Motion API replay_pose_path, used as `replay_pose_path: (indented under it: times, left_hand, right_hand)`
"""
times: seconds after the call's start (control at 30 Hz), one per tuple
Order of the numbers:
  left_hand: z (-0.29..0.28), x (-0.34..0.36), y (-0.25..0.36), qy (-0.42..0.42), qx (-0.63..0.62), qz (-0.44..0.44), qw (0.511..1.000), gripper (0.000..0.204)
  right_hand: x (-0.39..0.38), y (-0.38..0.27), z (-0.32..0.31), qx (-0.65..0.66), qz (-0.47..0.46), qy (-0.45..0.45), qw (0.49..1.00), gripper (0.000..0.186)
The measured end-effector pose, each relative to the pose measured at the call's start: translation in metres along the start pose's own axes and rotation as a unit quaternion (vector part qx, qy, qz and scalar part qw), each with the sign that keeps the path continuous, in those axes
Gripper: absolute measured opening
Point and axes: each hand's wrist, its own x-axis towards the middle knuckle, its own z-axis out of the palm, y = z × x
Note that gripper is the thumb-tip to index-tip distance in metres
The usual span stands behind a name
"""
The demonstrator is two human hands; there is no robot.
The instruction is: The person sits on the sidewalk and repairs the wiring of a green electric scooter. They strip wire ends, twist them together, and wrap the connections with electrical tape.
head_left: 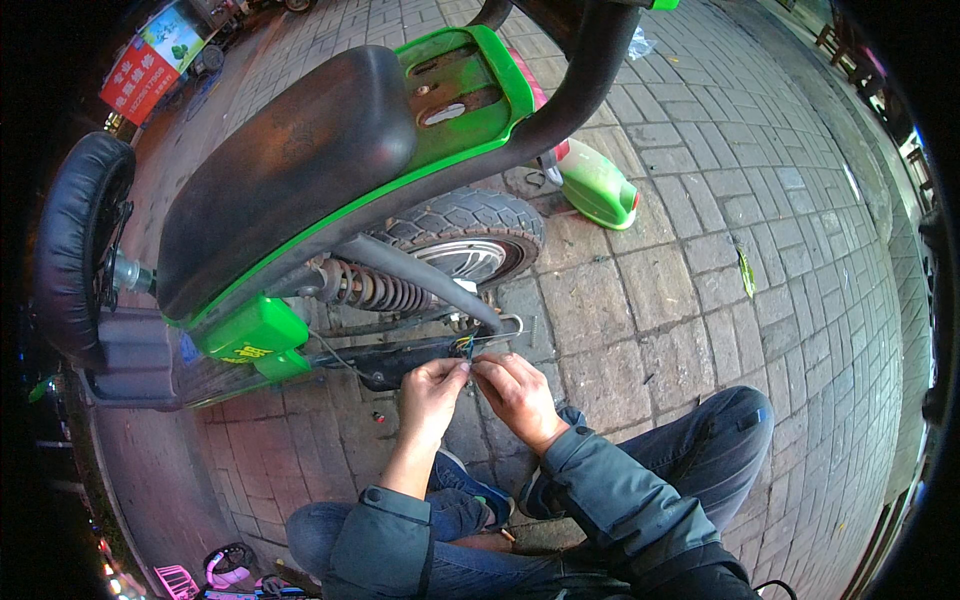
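Observation:
My left hand and my right hand meet in front of me, each with its fingertips pinched together. Between them is a small bunch of thin coloured wires, coming from the lower frame of a green and black electric scooter. The exact ends of the wires are hidden behind my fingers. Just beyond my hands are the scooter's rear wheel, its coil-spring shock absorber and a grey frame tube.
The scooter's long black seat rises at the left, above a green side panel. A loose green cover lies on the paving beyond the wheel. My bent knee is at the right. A red-and-blue sign stands far left.

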Motion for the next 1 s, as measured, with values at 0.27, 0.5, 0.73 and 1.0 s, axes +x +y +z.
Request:
replay_pose_path:
  times: [0.27, 0.5, 0.73, 1.0]
  left_hand:
    - [-0.003, -0.001, -0.002, -0.012, -0.054, -0.030, 0.998, 0.019]
    - [0.002, -0.002, -0.007, 0.013, -0.013, 0.009, 1.000, 0.020]
    - [0.004, -0.004, -0.011, 0.022, 0.040, 0.049, 0.998, 0.019]
    - [0.005, -0.006, -0.003, 0.037, 0.067, 0.100, 0.992, 0.021]
  right_hand:
    - [0.000, 0.000, -0.001, -0.001, 0.000, -0.020, 1.000, 0.026]
    - [0.000, 0.002, 0.006, -0.019, 0.041, -0.044, 0.998, 0.023]
    - [0.000, 0.001, 0.018, 0.506, 0.555, -0.010, 0.660, 0.014]
    - [-0.009, -0.010, 0.003, 0.114, 0.277, 0.051, 0.953, 0.040]
